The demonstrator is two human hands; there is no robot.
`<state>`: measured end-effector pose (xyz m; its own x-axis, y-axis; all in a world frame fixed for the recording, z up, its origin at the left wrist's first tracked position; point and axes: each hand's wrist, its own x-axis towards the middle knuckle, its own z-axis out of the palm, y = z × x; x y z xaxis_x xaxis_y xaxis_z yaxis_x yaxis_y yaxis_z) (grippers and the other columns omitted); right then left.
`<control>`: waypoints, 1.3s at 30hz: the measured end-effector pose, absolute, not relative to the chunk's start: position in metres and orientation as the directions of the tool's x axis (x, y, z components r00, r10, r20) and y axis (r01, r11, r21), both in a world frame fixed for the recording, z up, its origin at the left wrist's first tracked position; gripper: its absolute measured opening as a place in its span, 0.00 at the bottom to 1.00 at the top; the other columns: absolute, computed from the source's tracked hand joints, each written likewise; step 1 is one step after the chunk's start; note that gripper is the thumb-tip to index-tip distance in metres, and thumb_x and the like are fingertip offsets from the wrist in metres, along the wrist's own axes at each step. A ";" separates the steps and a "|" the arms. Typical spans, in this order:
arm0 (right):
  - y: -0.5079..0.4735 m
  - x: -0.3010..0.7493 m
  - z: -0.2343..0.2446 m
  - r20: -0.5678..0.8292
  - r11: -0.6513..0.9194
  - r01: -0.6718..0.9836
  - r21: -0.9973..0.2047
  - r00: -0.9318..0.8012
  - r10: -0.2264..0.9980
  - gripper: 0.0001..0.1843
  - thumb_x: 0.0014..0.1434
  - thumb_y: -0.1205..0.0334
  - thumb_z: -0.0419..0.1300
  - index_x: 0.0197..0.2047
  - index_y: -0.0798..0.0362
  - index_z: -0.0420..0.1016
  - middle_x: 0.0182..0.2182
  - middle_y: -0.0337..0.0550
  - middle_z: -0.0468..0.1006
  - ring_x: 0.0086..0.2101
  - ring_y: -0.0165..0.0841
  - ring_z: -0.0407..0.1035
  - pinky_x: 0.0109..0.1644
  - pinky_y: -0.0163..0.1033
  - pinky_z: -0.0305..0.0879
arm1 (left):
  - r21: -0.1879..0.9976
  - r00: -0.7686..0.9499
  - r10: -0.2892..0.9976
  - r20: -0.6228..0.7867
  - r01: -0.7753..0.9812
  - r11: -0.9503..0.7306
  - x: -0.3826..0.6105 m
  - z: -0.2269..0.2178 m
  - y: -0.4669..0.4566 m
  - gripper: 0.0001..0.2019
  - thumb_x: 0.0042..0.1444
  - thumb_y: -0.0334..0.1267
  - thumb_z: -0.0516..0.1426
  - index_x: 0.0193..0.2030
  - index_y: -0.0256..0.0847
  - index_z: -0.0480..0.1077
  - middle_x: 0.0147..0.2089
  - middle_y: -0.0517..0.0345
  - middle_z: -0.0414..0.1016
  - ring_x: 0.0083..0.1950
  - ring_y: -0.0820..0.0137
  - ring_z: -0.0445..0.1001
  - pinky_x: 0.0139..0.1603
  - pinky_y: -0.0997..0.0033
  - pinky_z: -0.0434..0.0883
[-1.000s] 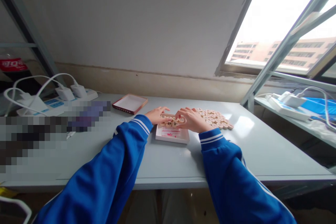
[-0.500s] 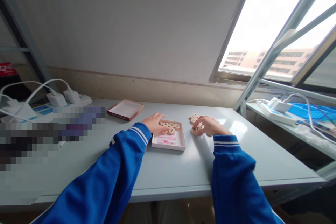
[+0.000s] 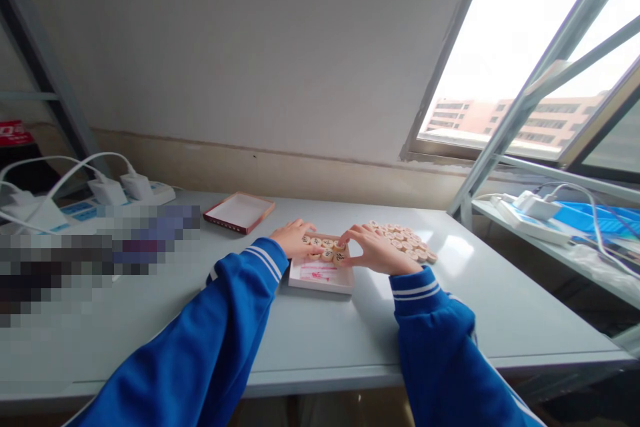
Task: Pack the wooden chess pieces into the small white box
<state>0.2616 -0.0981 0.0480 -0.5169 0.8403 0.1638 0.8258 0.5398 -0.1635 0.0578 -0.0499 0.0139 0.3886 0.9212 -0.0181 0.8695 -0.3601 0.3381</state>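
Note:
A shallow pinkish-white box (image 3: 325, 284) lies in front of me with several round wooden Chinese chess pieces (image 3: 316, 242) along its far side, dark characters facing up. A sheet with red print (image 3: 317, 272) covers part of its floor. Over the box's left side, my left hand (image 3: 295, 240) is open, fingers stretched beyond the pieces and thumb against the near row. My right hand (image 3: 373, 250) reaches in from the right, thumb and forefinger closed around a Chinese chess piece (image 3: 339, 257) at the end of the near row. Partly behind that hand lie many loose pieces (image 3: 407, 240).
The dark red box lid (image 3: 240, 211) lies inside up at the back left of the grey table (image 3: 300, 340). Power strips with white plugs stand at the far left (image 3: 135, 185) and on the right shelf (image 3: 535, 207). A metal frame post (image 3: 470, 203) rises behind the table's right corner.
My right hand has moved left from the loose pieces to the box, bringing a piece to the near row. More of the loose pieces now show. My left hand has barely moved.

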 end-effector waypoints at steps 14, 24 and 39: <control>-0.101 0.286 0.054 0.288 0.440 0.884 -0.157 -0.385 0.877 0.07 0.54 0.56 0.55 0.31 0.45 0.74 0.34 0.38 0.73 0.35 0.33 0.65 0.42 0.42 0.55 | 0.468 0.448 0.893 0.043 0.781 -0.414 0.051 0.016 -0.044 0.23 0.49 0.55 0.48 0.45 0.41 0.68 0.45 0.52 0.67 0.47 0.64 0.67 0.48 0.67 0.64; -0.104 0.341 0.023 0.263 0.320 0.938 -0.136 -0.277 0.924 0.06 0.49 0.56 0.59 0.32 0.46 0.74 0.41 0.42 0.72 0.49 0.41 0.59 0.51 0.52 0.53 | 0.554 0.430 0.895 0.118 0.720 -0.418 0.043 0.018 -0.035 0.14 0.46 0.40 0.52 0.36 0.37 0.74 0.37 0.55 0.75 0.37 0.68 0.70 0.40 0.74 0.66; -0.113 0.355 0.033 0.181 0.370 0.889 -0.270 -0.330 0.926 0.09 0.47 0.56 0.59 0.30 0.52 0.73 0.30 0.43 0.72 0.35 0.36 0.66 0.41 0.43 0.61 | 0.673 0.298 0.937 0.182 0.657 -0.340 0.042 0.011 -0.033 0.09 0.47 0.38 0.54 0.30 0.35 0.72 0.31 0.52 0.75 0.30 0.70 0.71 0.29 0.75 0.69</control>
